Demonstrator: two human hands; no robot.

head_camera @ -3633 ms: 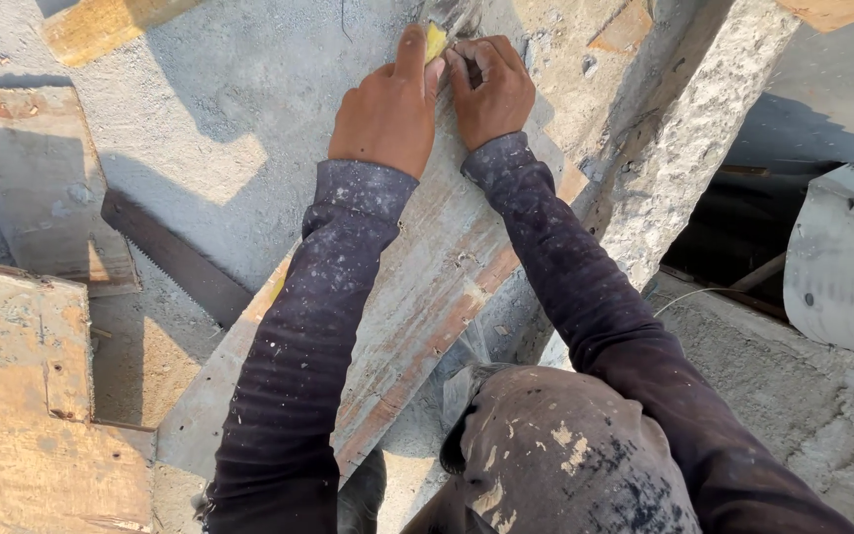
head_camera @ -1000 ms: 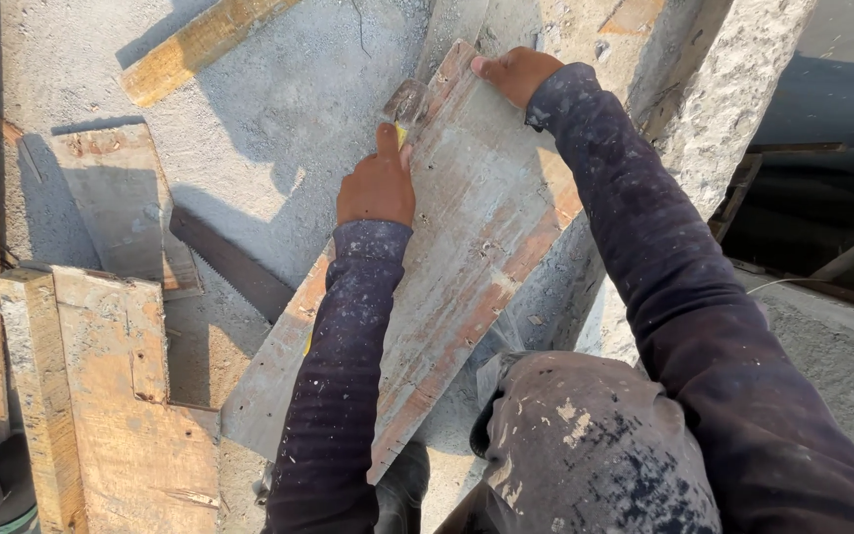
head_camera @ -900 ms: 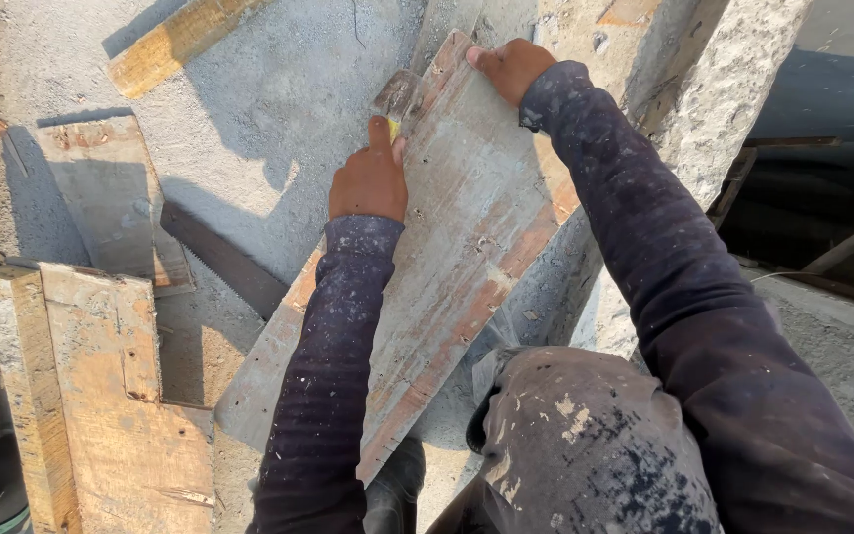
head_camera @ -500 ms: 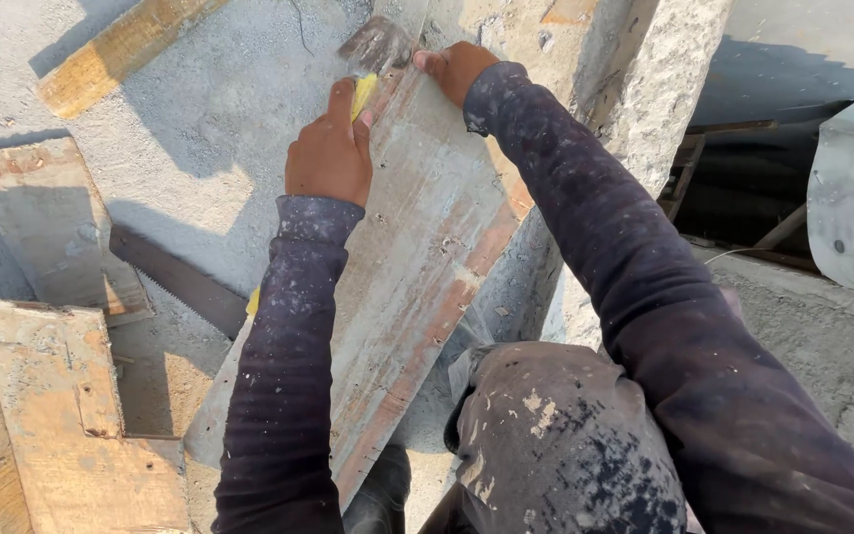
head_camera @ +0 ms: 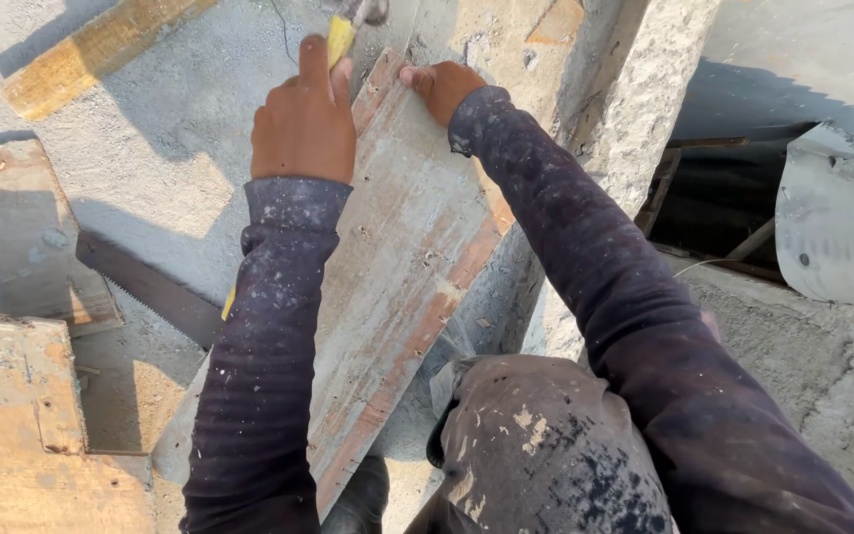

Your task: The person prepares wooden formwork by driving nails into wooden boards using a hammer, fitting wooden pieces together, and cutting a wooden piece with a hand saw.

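My left hand (head_camera: pixel 304 117) grips a hammer (head_camera: pixel 342 36) by its yellow handle; the metal head reaches the frame's top edge. My right hand (head_camera: pixel 439 85) presses on the upper end of a long, cement-stained wooden board (head_camera: pixel 397 277). The board leans slanted against a rough concrete column (head_camera: pixel 635 119), running from the top centre down to the lower left. Both sleeves are dark and speckled with cement. Whatever the hammer head touches is cut off by the frame.
A hand saw (head_camera: pixel 150 287) lies on the concrete floor left of the board. Plywood pieces (head_camera: pixel 22 247) (head_camera: pixel 22 435) lie at the left. A yellowish wooden strip (head_camera: pixel 91 49) is at the top left. A dark gap and a grey metal sheet (head_camera: pixel 842 227) are at the right.
My left hand has raised the hammer toward the board's top end. My right hand has stayed on the board's upper edge. The view has shifted slightly.
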